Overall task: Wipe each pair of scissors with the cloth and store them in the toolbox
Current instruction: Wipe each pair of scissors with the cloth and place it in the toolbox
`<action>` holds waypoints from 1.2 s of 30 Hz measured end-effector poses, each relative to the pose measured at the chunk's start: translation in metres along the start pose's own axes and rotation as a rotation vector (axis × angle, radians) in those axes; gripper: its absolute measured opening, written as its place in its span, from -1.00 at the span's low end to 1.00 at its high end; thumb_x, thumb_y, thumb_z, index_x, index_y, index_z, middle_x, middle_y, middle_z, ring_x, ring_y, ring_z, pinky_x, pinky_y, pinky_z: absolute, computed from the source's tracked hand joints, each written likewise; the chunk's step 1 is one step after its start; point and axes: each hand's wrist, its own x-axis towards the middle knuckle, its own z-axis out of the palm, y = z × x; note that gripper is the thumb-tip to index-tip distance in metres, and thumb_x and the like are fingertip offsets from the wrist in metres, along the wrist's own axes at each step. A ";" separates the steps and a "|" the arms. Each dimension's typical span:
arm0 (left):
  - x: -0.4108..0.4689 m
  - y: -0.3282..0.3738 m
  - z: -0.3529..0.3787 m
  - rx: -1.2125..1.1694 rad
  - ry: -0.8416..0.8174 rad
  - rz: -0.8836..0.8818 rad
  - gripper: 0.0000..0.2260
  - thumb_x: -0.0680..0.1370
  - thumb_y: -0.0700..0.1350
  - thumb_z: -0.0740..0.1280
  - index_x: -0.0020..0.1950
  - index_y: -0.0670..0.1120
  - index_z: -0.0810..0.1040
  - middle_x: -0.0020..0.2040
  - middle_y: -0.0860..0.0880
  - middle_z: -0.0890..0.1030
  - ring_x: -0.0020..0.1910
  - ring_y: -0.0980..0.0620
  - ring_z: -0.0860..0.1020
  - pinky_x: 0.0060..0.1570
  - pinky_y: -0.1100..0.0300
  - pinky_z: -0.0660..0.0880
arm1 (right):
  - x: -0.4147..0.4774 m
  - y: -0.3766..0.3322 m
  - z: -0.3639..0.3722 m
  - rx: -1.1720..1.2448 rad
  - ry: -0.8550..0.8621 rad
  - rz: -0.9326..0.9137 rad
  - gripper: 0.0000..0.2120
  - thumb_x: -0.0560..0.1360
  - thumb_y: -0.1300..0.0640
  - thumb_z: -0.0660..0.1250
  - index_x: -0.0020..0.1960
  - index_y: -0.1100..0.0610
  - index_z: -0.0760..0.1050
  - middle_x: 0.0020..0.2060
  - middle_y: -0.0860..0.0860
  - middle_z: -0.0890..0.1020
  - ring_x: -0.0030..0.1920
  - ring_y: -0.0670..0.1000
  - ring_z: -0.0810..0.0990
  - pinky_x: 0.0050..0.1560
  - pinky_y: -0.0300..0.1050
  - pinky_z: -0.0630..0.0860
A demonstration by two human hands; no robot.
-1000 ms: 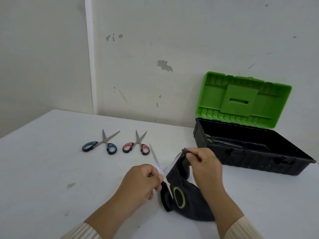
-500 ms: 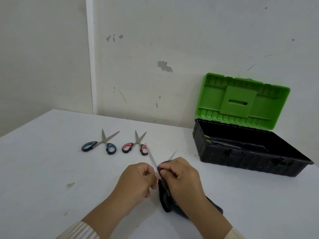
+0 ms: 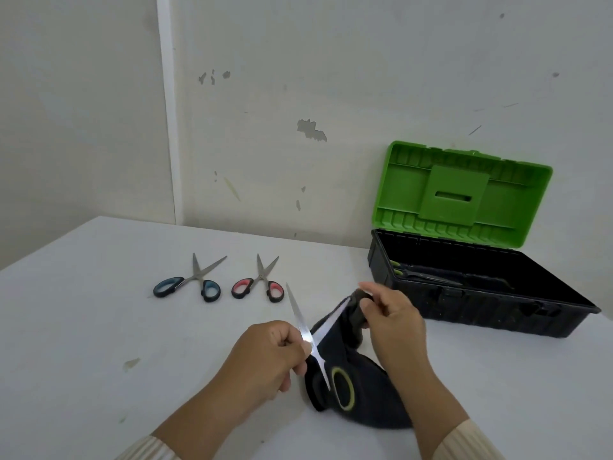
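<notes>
**Two hands wipe one pair of scissors by an open toolbox**

On the left of the white table [image 3: 83, 310], in the middle of the frame, lie the blue scissors [image 3: 187, 285]. Just beside them, to the right, lie the red scissors [image 3: 258, 287]. Both pairs lie flat with their blades a little open and pointing up toward the wall [image 3: 331, 78].

Low in the middle of the frame, the left hand [image 3: 265, 356] pinches a third pair, the green-ringed scissors [image 3: 300, 318], close to where the two blades cross. The blades are spread wide. One points up and left, and the other points up and right. The handle with the green ring hangs down in front of the dark cloth [image 3: 374, 403].

The cloth lies partly on the table and partly goes up to the right blade. The right hand [image 3: 394, 322] squeezes the cloth around the tip of that blade. The two hands are near each other but do not touch.

On the right of the frame stands the black toolbox [image 3: 464, 310]. Its green lid [image 3: 464, 194] stands open against the wall. Something dark and long lies inside it, but I cannot tell what it is.
</notes>
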 end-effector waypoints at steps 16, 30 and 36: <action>0.007 0.004 -0.007 -1.056 -0.058 -0.196 -0.79 0.36 -0.09 0.34 -0.08 -0.17 0.60 -0.14 -0.20 0.71 -0.43 0.01 0.58 -0.42 0.20 0.55 | -0.022 -0.020 0.005 0.109 -0.337 0.099 -0.81 0.45 0.06 0.36 -0.32 0.06 0.59 -0.27 -0.03 0.59 -0.24 -0.05 0.55 -0.19 -0.26 0.44; 0.018 -0.007 -0.012 -0.519 0.192 -0.160 -0.85 0.60 -0.13 0.24 -0.01 -0.18 0.55 -0.29 -0.11 0.70 -0.35 -0.06 0.60 -0.31 0.09 0.54 | -0.001 0.004 -0.008 0.149 -0.113 0.071 -0.64 0.40 0.37 0.32 -0.31 -0.09 0.58 -0.21 -0.03 0.63 -0.16 0.01 0.59 -0.06 -0.23 0.51; 0.013 -0.007 -0.008 -0.313 0.011 -0.194 -0.80 0.61 -0.16 0.21 -0.12 -0.22 0.54 -0.34 -0.16 0.62 -0.37 -0.12 0.52 -0.33 0.08 0.49 | -0.005 -0.012 -0.014 0.271 -0.125 -0.072 -0.65 0.40 0.41 0.35 -0.12 -0.07 0.58 -0.18 -0.09 0.62 -0.18 -0.17 0.58 -0.07 -0.41 0.50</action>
